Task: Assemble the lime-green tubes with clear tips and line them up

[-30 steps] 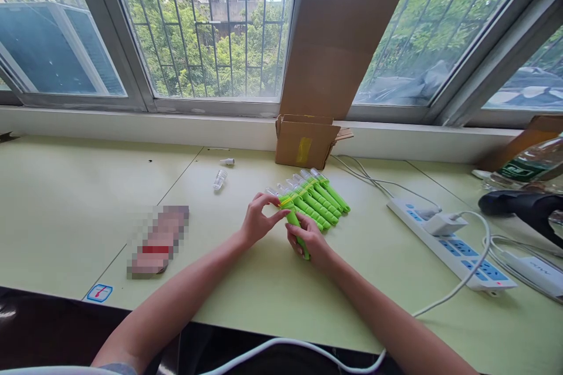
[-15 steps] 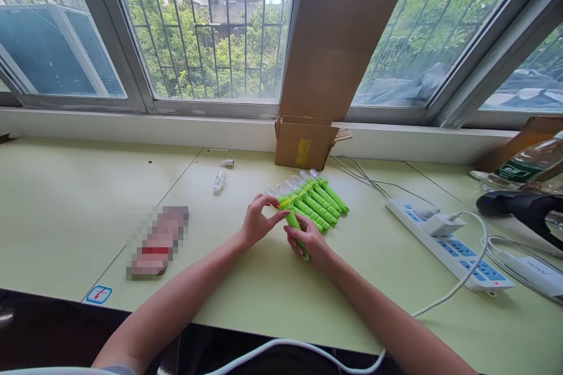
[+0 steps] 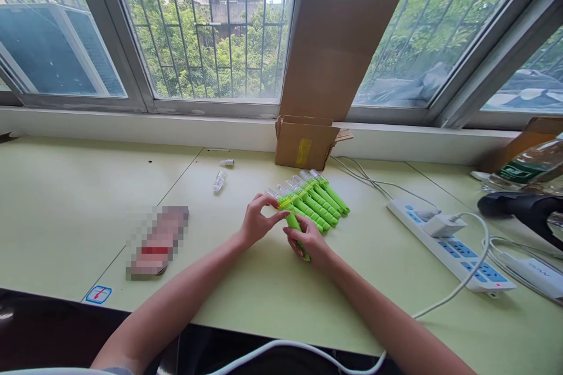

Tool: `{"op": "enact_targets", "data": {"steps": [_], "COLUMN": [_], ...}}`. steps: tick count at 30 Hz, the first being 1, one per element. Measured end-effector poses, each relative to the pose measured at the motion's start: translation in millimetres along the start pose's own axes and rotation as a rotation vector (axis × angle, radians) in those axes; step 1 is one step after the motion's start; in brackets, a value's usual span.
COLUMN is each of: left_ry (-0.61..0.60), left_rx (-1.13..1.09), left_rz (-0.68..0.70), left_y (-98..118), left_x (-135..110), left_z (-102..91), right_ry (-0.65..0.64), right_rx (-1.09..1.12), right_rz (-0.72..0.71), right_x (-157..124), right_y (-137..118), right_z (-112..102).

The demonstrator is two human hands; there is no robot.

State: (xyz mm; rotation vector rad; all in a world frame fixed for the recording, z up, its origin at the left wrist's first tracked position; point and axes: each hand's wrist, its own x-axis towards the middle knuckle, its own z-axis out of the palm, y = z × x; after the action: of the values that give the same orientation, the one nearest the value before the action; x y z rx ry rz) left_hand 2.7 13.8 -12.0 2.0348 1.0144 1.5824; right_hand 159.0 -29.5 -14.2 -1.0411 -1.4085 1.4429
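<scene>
A row of several bright green pens with clear caps (image 3: 319, 199) lies side by side on the pale green table (image 3: 79, 205). My right hand (image 3: 308, 241) is closed around the body of the nearest green pen (image 3: 291, 219). My left hand (image 3: 257, 221) pinches the same pen near its clear-capped end, thumb and forefinger together. Both hands sit at the near left end of the row.
A clear cap (image 3: 219, 179) and a small white piece (image 3: 227, 162) lie loose farther back. A cardboard box (image 3: 305, 142) stands at the window sill. A white power strip (image 3: 453, 247) with cables lies to the right, a blurred flat object (image 3: 157, 241) to the left.
</scene>
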Motion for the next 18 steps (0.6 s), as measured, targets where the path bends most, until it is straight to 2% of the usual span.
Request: {"op": "enact_targets", "data": {"steps": [5, 10, 14, 18], "left_ry": [0.029, 0.059, 0.067, 0.055], "left_rx": [-0.003, 0.061, 0.113, 0.121], "left_rz": [-0.009, 0.027, 0.071, 0.108], "left_y": [1.6, 2.2, 2.0, 3.8], "left_x": [-0.8, -3.1, -3.2, -1.2], "left_z": [1.3, 1.3, 0.2, -1.1], "right_ry": [0.175, 0.296, 0.336, 0.308], "right_rx": [-0.066, -0.274, -0.358, -0.267], "right_rz": [-0.025, -0.188, -0.257, -0.229], "right_x": [0.2, 1.3, 0.9, -1.1], "right_y": [3.4, 6.3, 4.7, 4.8], "right_z": [6.3, 5.1, 4.0, 4.6]}}
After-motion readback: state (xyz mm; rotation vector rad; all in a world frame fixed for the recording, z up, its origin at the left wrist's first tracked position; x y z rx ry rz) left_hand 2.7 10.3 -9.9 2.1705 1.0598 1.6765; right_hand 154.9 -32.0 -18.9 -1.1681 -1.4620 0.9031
